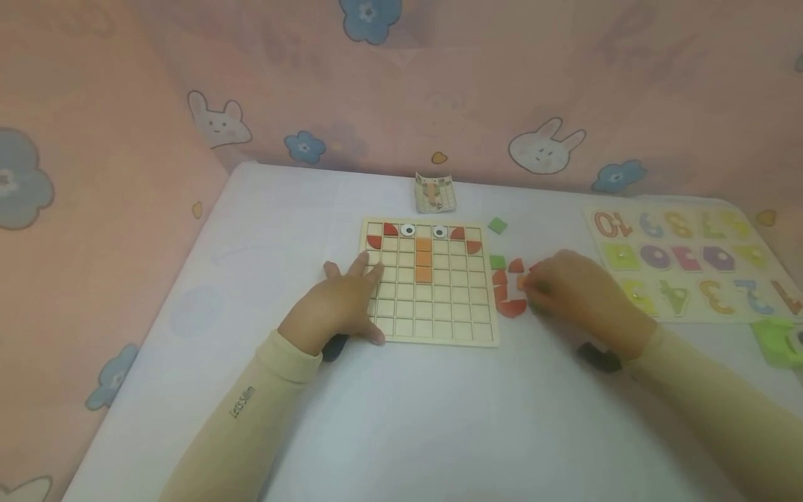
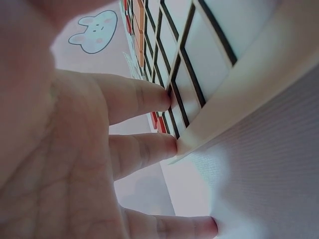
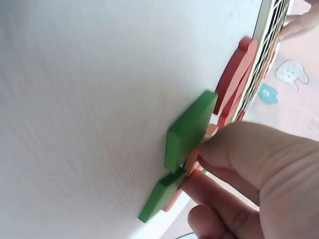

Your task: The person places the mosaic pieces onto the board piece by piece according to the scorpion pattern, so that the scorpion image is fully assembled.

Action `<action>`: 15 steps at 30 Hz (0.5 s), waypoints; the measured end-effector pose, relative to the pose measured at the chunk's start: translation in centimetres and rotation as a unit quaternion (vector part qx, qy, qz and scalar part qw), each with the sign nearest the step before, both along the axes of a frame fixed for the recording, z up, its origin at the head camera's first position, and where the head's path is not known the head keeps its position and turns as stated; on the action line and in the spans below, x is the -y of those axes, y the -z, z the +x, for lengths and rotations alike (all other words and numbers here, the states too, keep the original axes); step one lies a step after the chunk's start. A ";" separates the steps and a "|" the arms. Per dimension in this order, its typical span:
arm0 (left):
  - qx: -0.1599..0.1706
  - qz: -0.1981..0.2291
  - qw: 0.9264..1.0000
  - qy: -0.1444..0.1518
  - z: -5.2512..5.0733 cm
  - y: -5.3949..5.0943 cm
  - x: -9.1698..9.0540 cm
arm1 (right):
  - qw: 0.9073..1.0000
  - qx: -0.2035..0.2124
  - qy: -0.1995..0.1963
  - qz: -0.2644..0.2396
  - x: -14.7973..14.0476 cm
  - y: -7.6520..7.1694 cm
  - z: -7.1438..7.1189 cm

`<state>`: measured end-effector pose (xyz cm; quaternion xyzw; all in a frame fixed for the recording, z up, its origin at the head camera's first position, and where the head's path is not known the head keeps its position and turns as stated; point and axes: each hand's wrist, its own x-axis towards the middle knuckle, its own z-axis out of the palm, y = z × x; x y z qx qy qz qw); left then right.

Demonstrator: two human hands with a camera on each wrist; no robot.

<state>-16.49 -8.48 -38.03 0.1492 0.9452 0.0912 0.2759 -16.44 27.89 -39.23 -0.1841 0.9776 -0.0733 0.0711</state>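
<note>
A square wooden grid board (image 1: 433, 312) lies on the white table, with red quarter pieces, two eye pieces and a column of orange squares (image 1: 424, 259) in its cells. My left hand (image 1: 339, 300) rests with spread fingers on the board's left edge; the left wrist view shows fingertips touching the frame (image 2: 249, 94). To the right of the board, my right hand (image 1: 574, 296) pinches a small orange piece (image 1: 521, 282) between thumb and finger. Green pieces (image 3: 192, 129) lie right beside those fingers in the right wrist view, and red pieces (image 1: 511, 307) lie between hand and board.
A small patterned card (image 1: 435, 193) stands behind the board. Green squares (image 1: 498, 225) lie off its right side. A number and shape puzzle board (image 1: 680, 275) is at the right, with a light green object (image 1: 774, 341) near its front corner. A patterned pink sheet hangs behind the table.
</note>
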 end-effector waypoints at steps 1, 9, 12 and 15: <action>0.000 -0.001 1.000 0.000 0.0 0.0 0.0 | 1.000 -0.009 -0.006 -0.003 0.2 -0.1 -0.2; 0.002 -0.002 1.000 -0.004 0.0 0.1 0.2 | 0.994 -0.024 -0.094 -0.057 7.3 -2.0 -0.4; 0.001 0.002 1.000 -0.007 -0.1 0.2 0.2 | 0.981 -0.071 -0.177 -0.041 10.1 -1.7 -0.3; -0.004 0.004 1.000 -0.007 -0.2 0.3 0.1 | 0.966 -0.116 -0.231 -0.007 11.8 -1.3 -0.3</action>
